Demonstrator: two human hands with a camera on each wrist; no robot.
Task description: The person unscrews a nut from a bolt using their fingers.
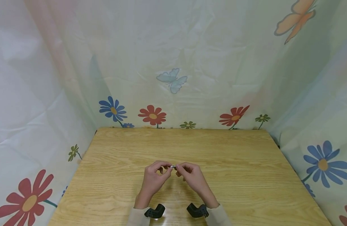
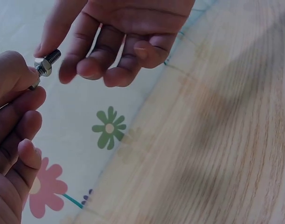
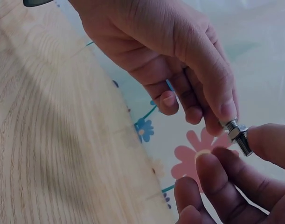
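In the head view both hands meet over the table, with a small metal bolt between them. My left hand (image 1: 154,179) pinches the bolt's head end between thumb and index finger, largely hiding the head. The bolt (image 2: 52,56) slants, its threaded tip pointing toward my right hand. A hex nut (image 3: 237,132) sits partway along the thread, with bare thread showing on both sides. My right hand (image 1: 195,178) has its thumb (image 3: 272,143) right at the nut. Its index finger stands apart from the nut, and the other fingers are loosely bent.
The wooden table (image 1: 218,150) extends beneath and around the hands. Curtains (image 1: 128,62) printed with flowers and butterflies enclose its back and sides. A black wrist mount (image 1: 155,211) is on the left sleeve, and another black mount (image 1: 197,210) on the right.
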